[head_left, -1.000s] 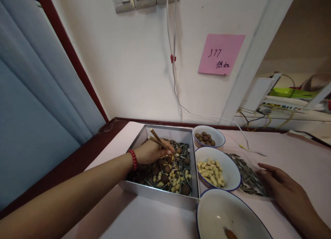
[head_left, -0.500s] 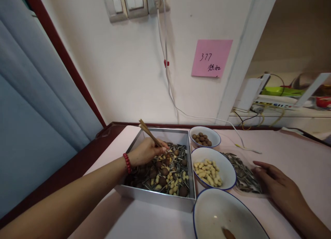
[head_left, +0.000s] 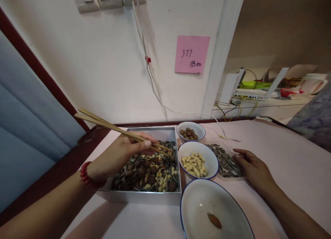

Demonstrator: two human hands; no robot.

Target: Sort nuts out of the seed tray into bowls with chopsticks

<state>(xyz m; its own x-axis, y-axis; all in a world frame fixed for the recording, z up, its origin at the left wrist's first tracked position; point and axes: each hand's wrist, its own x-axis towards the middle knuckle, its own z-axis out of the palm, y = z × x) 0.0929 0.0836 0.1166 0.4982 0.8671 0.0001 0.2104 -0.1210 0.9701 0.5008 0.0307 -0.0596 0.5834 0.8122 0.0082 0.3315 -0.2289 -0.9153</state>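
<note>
A pair of wooden chopsticks (head_left: 113, 127) is held in my left hand (head_left: 126, 147), over a grey metal box (head_left: 144, 197). Their tips reach the far right part of the box; whether they pinch anything I cannot tell. Inside the box are striped sunflower seeds (head_left: 169, 144), peanuts (head_left: 162, 182) and round brown nuts (head_left: 171, 186). My right hand (head_left: 254, 170), fingers stretched out, rests at the right edge of a clear tray (head_left: 234, 178) of sunflower seeds (head_left: 223, 159). Its lower fingers are partly hidden.
Right of the box stand a bowl (head_left: 203, 128) of round brown nuts, a bowl (head_left: 213, 159) of peanuts, and a nearer bowl (head_left: 196, 194) with one brown almond-shaped piece (head_left: 214, 220). A white cable (head_left: 186, 112) trails onto the table. A router (head_left: 227, 91) sits at the back right.
My left hand has turned, and the chopsticks now slant flatter, their tips showing farther right in the box. The view has shifted to the right. My right hand remains by the tray.
</note>
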